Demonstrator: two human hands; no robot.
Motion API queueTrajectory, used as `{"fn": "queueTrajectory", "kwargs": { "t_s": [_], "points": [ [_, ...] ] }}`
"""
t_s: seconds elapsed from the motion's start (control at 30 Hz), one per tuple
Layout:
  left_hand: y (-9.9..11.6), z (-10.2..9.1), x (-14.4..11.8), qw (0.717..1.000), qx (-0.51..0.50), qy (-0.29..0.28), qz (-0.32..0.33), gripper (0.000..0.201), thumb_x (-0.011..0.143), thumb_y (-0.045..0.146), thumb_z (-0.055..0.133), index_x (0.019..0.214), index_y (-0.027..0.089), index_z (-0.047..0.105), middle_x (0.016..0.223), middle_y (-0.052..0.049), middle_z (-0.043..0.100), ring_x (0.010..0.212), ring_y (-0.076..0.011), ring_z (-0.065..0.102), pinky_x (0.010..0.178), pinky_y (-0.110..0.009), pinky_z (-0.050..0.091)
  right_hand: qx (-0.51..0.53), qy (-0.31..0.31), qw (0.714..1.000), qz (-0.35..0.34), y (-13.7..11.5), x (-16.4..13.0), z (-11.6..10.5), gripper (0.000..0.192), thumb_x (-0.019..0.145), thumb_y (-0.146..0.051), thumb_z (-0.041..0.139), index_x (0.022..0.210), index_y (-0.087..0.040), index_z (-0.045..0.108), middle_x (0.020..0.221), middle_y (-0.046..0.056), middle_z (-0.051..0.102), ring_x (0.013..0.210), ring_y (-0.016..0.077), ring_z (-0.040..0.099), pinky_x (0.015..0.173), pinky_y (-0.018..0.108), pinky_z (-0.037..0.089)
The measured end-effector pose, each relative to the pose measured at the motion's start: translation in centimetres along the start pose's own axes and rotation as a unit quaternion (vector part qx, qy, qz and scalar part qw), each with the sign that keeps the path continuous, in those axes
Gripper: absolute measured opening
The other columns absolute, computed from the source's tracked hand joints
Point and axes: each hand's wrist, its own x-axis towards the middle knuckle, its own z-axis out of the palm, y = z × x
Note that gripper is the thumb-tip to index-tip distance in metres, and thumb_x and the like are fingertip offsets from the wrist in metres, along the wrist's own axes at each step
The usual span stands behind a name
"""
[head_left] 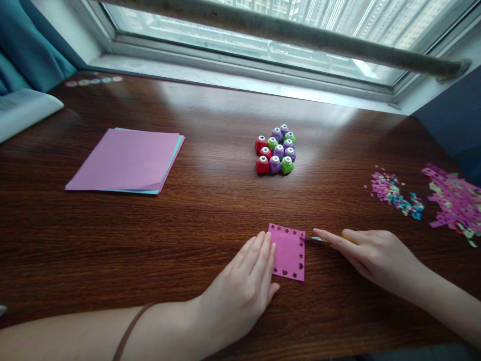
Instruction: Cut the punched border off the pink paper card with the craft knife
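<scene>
A small pink paper square [290,252] with star and heart holes punched along its edges lies on the dark wooden desk [210,210]. My left hand [246,283] rests flat on the square's left edge, fingers together. My right hand [370,253] lies just right of the square, gripping a thin yellow-handled tool [319,239] whose tip points at the square's right edge. Most of the tool is hidden under the fingers.
A cluster of several small red, purple and green paper punches [276,149] stands mid-desk. A stack of pink and blue paper sheets [126,160] lies at the left. Punched confetti [394,193] and pink paper scraps [456,203] sit at the right. A window sill runs along the back.
</scene>
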Motion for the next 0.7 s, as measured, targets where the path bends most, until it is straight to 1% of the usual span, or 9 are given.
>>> {"fn": "queueTrajectory", "kwargs": {
  "t_s": [0.13,0.23,0.3,0.4,0.47,0.57,0.63,0.7],
  "points": [
    [-0.1,0.2,0.0,1.000,-0.011,0.002,-0.008,0.045,0.088,0.032,0.044,0.121,0.001,0.050,0.128,-0.019,0.049,0.122,-0.0318,0.044,0.104,-0.039,0.033,0.032,-0.008,0.999,0.010,-0.1,0.2,0.0,0.053,0.092,-0.019,0.042,0.140,-0.031,0.023,0.076,-0.001,0.058,0.062,0.0133,0.058,0.057,0.026,0.044],
    [-0.2,0.2,0.0,1.000,-0.019,0.015,0.007,0.045,0.087,0.031,0.045,0.121,0.001,0.049,0.133,-0.018,0.045,0.126,-0.0305,0.038,0.106,-0.037,0.029,0.122,0.020,0.992,0.022,-0.2,0.1,-0.5,0.046,0.093,-0.021,0.039,0.137,-0.031,0.030,0.083,0.001,0.062,0.065,0.0118,0.060,0.059,0.023,0.045],
    [-0.1,0.3,-0.1,0.999,-0.021,0.027,0.025,0.043,0.087,0.029,0.046,0.119,0.001,0.050,0.133,-0.018,0.044,0.127,-0.0296,0.038,0.106,-0.036,0.029,0.188,0.043,0.981,0.036,-0.5,0.0,-1.0,0.044,0.093,-0.021,0.037,0.136,-0.029,0.033,0.093,0.003,0.064,0.073,0.0122,0.062,0.062,0.022,0.048],
    [0.0,0.2,-0.3,0.999,-0.008,0.031,0.037,0.042,0.088,0.030,0.046,0.117,-0.001,0.052,0.127,-0.020,0.050,0.122,-0.0305,0.044,0.104,-0.038,0.030,0.247,0.059,0.965,0.062,-1.3,-0.1,-1.7,0.043,0.093,-0.021,0.037,0.136,-0.028,0.034,0.103,0.004,0.064,0.086,0.0143,0.063,0.069,0.023,0.050],
    [0.0,0.2,-0.4,0.999,-0.003,0.026,0.039,0.041,0.089,0.031,0.044,0.115,0.001,0.053,0.125,-0.018,0.052,0.118,-0.0295,0.047,0.100,-0.038,0.033,0.264,0.057,0.960,0.075,-1.9,-0.1,-1.9,0.044,0.093,-0.021,0.038,0.136,-0.028,0.034,0.106,0.004,0.063,0.089,0.0151,0.062,0.073,0.024,0.051],
    [0.0,0.0,-0.5,0.999,-0.008,0.014,0.043,0.040,0.091,0.033,0.040,0.116,0.005,0.054,0.128,-0.014,0.051,0.112,-0.0253,0.050,0.091,-0.035,0.038,0.270,0.044,0.958,0.086,-2.6,0.0,-2.0,0.043,0.093,-0.022,0.038,0.136,-0.029,0.034,0.108,0.004,0.062,0.089,0.0152,0.062,0.075,0.026,0.050],
    [0.0,0.0,-0.6,0.999,-0.013,0.011,0.042,0.042,0.092,0.035,0.037,0.118,0.006,0.053,0.127,-0.012,0.052,0.110,-0.0229,0.050,0.088,-0.034,0.038,0.263,0.035,0.960,0.088,-2.8,0.2,-1.9,0.044,0.093,-0.021,0.036,0.136,-0.030,0.033,0.104,0.004,0.062,0.084,0.0147,0.061,0.073,0.026,0.050],
    [0.0,0.0,-0.6,0.999,-0.017,0.013,0.038,0.044,0.092,0.038,0.037,0.119,0.007,0.053,0.123,-0.009,0.056,0.110,-0.0217,0.049,0.090,-0.034,0.036,0.250,0.030,0.964,0.082,-2.8,0.5,-1.8,0.044,0.093,-0.020,0.035,0.136,-0.030,0.032,0.096,0.004,0.062,0.078,0.0139,0.060,0.069,0.025,0.048]
  ]
}}
